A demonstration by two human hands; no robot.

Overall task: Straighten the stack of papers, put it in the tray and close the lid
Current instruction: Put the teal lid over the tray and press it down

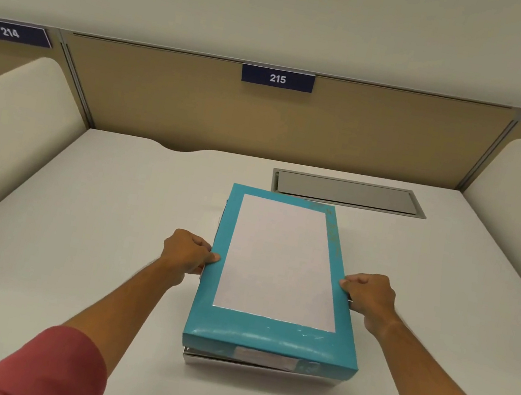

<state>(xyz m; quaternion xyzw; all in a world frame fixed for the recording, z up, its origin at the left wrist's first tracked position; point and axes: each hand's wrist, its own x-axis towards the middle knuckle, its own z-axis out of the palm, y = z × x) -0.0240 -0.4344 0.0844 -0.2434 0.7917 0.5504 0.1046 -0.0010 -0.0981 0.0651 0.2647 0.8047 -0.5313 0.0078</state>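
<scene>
A teal lid (269, 336) with a white panel in its top sits over a silver-grey tray (260, 369) near the middle of the white desk. Only a thin strip of the tray shows under the lid's near edge, with a small gap between them. My left hand (188, 252) grips the lid's left long edge, thumb on top. On the opposite long edge my right hand (369, 295) holds the lid the same way. The stack of papers is hidden from view.
A grey metal cable hatch (347, 192) is set into the desk (88, 236) behind the lid, at the back right. Tan partition panels with number plates 214 and 215 close off the back. Cream padded dividers (10, 125) flank both sides.
</scene>
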